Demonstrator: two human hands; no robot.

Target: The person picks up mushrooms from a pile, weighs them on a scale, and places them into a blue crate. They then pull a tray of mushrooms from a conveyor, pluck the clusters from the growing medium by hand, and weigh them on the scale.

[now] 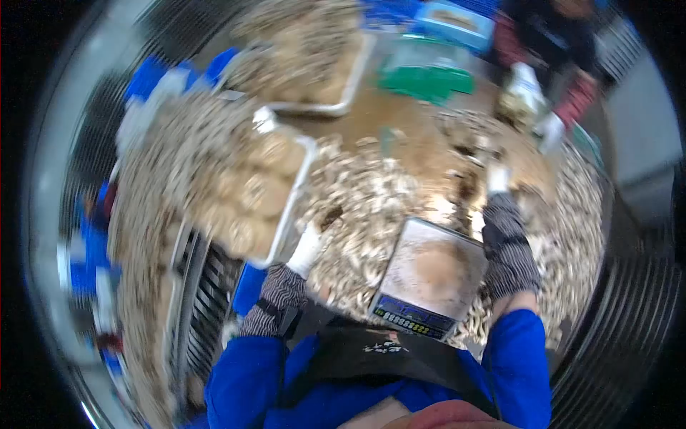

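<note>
1. Grip first: the left hand (309, 247), in a white glove with a striped sleeve cover, lies on the mushroom pieces (364, 200) beside the tray; blur hides whether its fingers are closed on anything, so I cannot tell.
2. Grip of the right hand (498, 182) is just as blurred; it reaches into the pieces beyond the scale, and its state cannot be told.
3. Between the two forearms sits the scale (429, 275), its pan bare and its display facing the person.
4. Judging from this, the step in hand is gathering pieces for weighing; the next move would call for a secure handful carried onto the pan.
5. Left of the heap, a metal tray (289, 214) holds whole mushrooms.
6. Across the brown surface (386, 114), another person's gloved hands (532, 107) work near a green container (429, 75).
</note>
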